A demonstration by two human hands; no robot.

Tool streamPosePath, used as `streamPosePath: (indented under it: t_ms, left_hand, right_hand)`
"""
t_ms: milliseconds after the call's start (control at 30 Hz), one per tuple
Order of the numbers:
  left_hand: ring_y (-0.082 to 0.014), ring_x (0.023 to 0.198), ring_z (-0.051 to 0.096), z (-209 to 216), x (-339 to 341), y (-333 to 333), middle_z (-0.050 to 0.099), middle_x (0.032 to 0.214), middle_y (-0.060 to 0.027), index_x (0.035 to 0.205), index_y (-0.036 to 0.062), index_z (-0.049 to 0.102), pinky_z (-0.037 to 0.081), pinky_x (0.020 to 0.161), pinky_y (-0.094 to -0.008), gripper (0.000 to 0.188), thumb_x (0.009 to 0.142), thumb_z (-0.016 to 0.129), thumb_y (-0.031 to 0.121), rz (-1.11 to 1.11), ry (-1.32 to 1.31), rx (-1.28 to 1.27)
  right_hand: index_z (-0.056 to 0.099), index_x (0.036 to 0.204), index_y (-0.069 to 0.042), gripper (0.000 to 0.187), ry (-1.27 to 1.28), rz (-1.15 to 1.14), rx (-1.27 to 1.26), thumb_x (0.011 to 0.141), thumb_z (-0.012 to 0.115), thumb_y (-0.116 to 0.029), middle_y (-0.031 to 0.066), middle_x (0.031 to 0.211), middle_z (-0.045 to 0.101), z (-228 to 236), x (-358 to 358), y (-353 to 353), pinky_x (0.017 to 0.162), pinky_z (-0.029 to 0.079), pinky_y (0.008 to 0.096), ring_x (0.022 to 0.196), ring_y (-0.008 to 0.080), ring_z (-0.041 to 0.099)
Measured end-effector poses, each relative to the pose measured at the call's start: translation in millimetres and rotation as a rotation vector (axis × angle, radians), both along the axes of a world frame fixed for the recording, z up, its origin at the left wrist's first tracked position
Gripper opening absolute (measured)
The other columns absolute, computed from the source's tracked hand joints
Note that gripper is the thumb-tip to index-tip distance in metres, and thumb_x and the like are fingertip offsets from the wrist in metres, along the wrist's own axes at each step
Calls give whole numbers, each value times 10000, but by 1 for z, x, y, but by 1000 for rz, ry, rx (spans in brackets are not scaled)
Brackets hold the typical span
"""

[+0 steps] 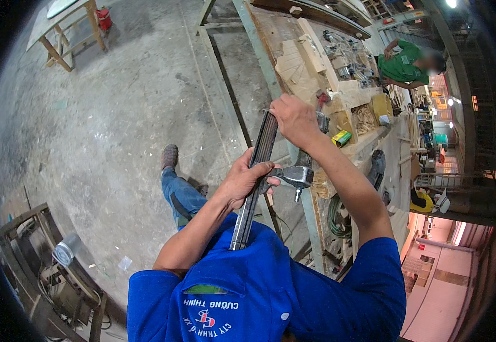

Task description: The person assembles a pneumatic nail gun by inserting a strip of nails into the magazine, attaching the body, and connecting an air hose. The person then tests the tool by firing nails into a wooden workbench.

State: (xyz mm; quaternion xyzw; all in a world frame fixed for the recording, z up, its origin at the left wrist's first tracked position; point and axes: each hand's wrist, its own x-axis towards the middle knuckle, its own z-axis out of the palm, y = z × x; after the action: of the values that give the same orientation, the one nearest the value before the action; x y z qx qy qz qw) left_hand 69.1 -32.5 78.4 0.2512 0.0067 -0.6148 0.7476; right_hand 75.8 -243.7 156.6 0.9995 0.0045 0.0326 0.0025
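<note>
Held up in front of my chest is a nail gun (264, 142) with a long dark magazine, tilted so its lower end rests close to my blue shirt. My left hand (242, 181) is wrapped round its middle, thumb across the magazine. Fingers of my right hand (295, 118) are closed at the magazine's upper end; whether they also pinch a nail strip is hidden. The tool's dark grey body (293, 175) sticks out to the right of my left hand, with a metal air fitting (298, 195) pointing down.
To my right runs a workbench (339, 165) holding wooden pieces (294, 64), a green-yellow box (341, 138) and several tools (345, 57). Someone in a green shirt (404, 64) stands beyond it. A wooden table (60, 25) and red container (104, 19) stand far left; a frame (43, 251) stands near left.
</note>
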Motion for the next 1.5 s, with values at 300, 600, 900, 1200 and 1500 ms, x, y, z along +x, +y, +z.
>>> streamPosePath:
  t_ms: [300,600,900,1200,1500]
  left_hand:
    - [-210,825,775,3,-5,1,718,1179,-200,1420,27,440,655,612,-317,431,1035,626,73,-8,-2,4]
    - [-211,818,774,3,-8,1,722,1179,-203,1488,29,391,656,612,-317,515,1034,628,75,-27,-6,16]
    - [-206,821,769,0,-12,1,725,1160,-179,1452,31,425,652,610,-317,467,1035,629,80,-23,10,14]
    - [-206,842,762,-4,-8,-2,708,1178,-166,1436,34,440,648,618,-322,438,1043,625,94,-5,-62,26]
    - [-202,842,759,2,9,-4,659,1222,-208,1433,80,431,655,639,-329,393,1100,574,234,84,-64,-7]
  right_hand:
    - [638,936,-60,83,102,121,-25,933,682,-129,143,886,616,-3,3,-8,755,533,492,871,379,656]
    - [641,931,-51,129,177,-1,23,947,684,-172,157,888,635,1,1,-14,778,538,498,883,389,663]
    - [659,886,-43,60,295,180,119,857,643,-94,167,899,662,1,-9,0,773,565,505,890,401,690]
    - [687,934,-30,97,447,143,423,907,662,-120,163,908,690,17,-38,24,738,541,496,885,414,681]
    - [624,1173,-96,168,-380,-814,1515,1075,633,-232,70,1142,705,7,-123,-24,811,564,353,959,203,701]
